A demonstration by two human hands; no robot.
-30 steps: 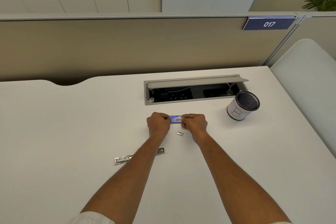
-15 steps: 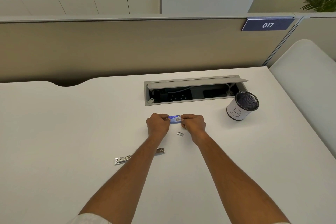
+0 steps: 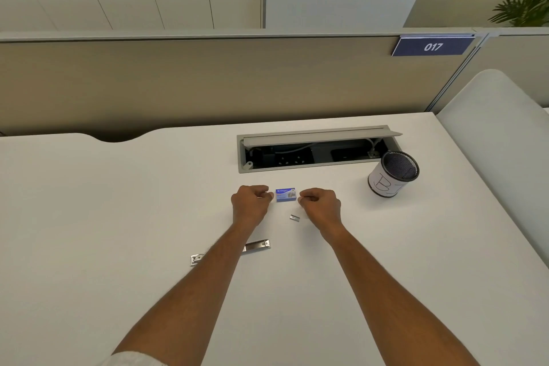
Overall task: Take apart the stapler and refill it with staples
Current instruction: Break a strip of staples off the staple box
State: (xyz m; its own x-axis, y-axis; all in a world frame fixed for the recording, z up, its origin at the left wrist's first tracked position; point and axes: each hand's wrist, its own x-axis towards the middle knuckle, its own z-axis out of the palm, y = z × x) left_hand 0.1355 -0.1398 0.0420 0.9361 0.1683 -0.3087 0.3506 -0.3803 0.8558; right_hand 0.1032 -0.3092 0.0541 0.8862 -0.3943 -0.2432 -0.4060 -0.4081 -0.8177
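Observation:
A small blue staple box lies on the white desk between my two hands, touching neither. My left hand rests just left of it with the fingers curled in. My right hand sits just right of it, also curled, and I see nothing in either fist. A short strip of staples lies on the desk close to my right wrist. A long shiny metal stapler part lies nearer to me, its middle hidden under my left forearm.
An open cable hatch is sunk into the desk behind the box. A black mesh pen cup with a white label stands to the right. A beige partition closes the back; a second white surface lies at the right.
Both hands have let go of the blue staple box and moved apart to either side. The box now lies alone on the desk.

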